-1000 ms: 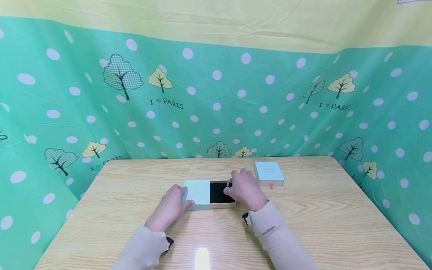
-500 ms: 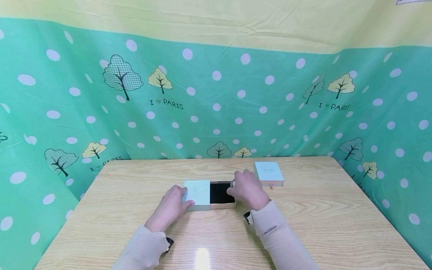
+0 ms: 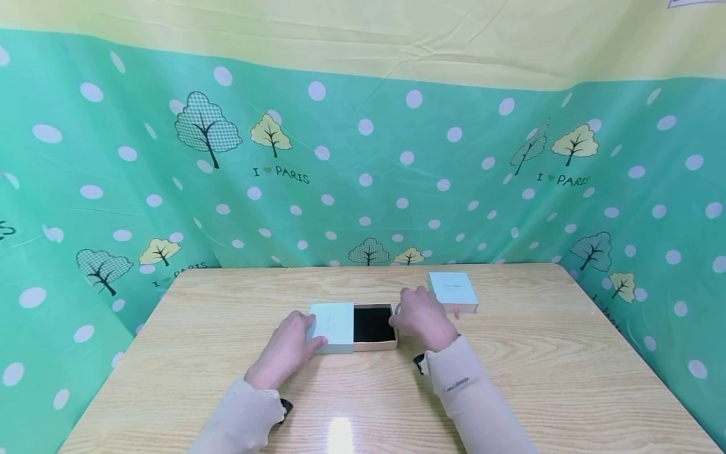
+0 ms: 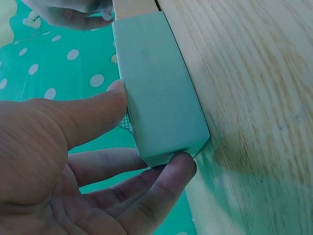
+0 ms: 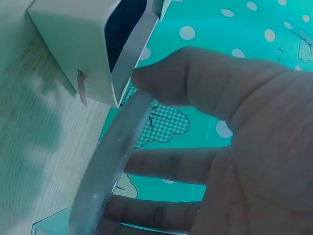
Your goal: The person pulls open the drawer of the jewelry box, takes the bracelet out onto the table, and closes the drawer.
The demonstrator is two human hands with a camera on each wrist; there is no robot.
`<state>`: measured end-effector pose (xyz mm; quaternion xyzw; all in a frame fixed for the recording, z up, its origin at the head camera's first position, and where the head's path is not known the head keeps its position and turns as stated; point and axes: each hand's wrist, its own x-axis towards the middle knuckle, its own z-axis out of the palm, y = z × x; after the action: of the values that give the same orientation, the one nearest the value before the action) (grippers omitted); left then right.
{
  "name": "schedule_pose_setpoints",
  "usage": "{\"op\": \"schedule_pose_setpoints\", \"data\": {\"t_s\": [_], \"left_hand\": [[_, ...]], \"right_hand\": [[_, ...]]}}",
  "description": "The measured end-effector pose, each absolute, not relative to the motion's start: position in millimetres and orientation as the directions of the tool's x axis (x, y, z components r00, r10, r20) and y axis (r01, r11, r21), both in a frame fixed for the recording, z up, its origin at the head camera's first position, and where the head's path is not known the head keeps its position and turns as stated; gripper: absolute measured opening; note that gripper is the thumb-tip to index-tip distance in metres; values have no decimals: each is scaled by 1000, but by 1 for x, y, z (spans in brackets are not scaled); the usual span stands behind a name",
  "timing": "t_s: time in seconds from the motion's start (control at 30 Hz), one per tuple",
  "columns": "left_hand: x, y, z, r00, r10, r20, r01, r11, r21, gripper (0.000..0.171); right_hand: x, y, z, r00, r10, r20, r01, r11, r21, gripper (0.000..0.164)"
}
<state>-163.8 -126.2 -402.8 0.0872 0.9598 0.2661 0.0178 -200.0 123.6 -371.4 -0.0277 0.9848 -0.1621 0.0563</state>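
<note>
In the head view a pale blue slide-out box (image 3: 331, 323) lies mid-table, its drawer (image 3: 375, 346) pulled out to the right. Black lining (image 3: 371, 323) shows inside the drawer. My left hand (image 3: 286, 347) grips the sleeve's left end; the left wrist view shows the thumb along one edge and fingertips round the end of the sleeve (image 4: 159, 83). My right hand (image 3: 424, 318) holds a smooth, translucent whitish bangle (image 5: 110, 161) just past the drawer's right end. A small ribbon tab (image 5: 81, 88) hangs from the drawer's end face.
A second pale blue box (image 3: 452, 289), closed, stands behind and right of my right hand, with a pinkish tab (image 3: 456, 312) at its front. The wooden table (image 3: 539, 366) ends at a green dotted curtain (image 3: 363, 189).
The right hand has moved rightward with the bangle, from over the drawer to beyond its right end. My left hand and the box have stayed in place.
</note>
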Motion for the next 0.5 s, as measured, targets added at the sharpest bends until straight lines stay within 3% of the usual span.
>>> {"op": "schedule_pose_setpoints", "data": {"t_s": [0.23,0.5], "left_hand": [[-164,-126,-402,-984,179,8,158,845,511,57],[-163,-127,-402,-982,187,11,166,844,510,56]], "right_hand": [[-202,127,-371,-990,-59,-130,-18,955,-295,15],[-203,129,-373,-987,-60,-147,-18,963,-269,17]]}}
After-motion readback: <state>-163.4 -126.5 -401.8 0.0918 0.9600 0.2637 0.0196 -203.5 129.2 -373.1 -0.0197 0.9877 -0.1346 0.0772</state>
